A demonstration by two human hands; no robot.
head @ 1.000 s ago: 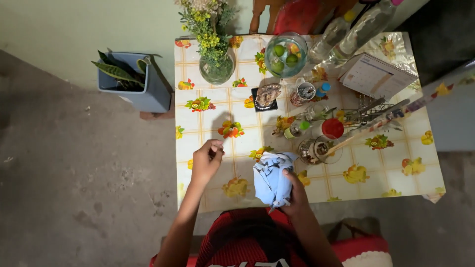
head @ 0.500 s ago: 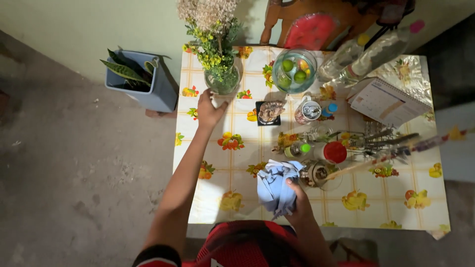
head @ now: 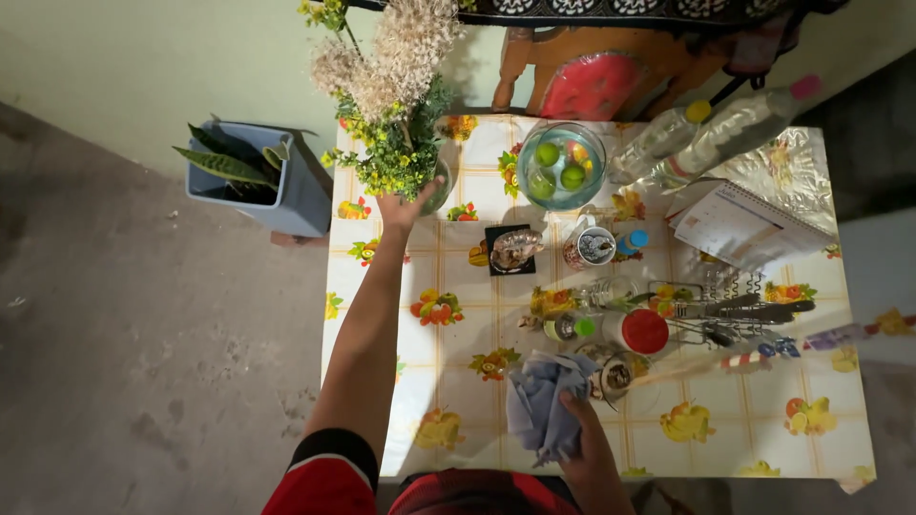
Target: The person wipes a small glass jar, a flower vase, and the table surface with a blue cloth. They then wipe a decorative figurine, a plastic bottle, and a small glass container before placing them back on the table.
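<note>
My left hand [head: 402, 208] reaches to the far left of the table and grips the glass vase [head: 436, 183], which holds yellow flowers and dried stems [head: 386, 95]. The vase seems raised or tilted toward me, and the flowers hide most of it. My right hand [head: 582, 434] is closed on a crumpled light-blue cloth [head: 541, 399] near the table's front edge. The table carries a fruit-patterned tablecloth [head: 448, 353].
A glass bowl with limes [head: 561, 166], two plastic bottles [head: 706, 138], a notebook [head: 747, 224], jars, a red-lidded container [head: 644, 330] and a cutlery rack [head: 725, 310] crowd the right side. A blue pot with a leafy plant [head: 250, 176] stands on the floor at left. A chair [head: 592, 76] stands behind.
My left hand went from the table's middle out to the vase and closed on it; the flowers now sit higher in view. My right hand has kept hold of the cloth.
</note>
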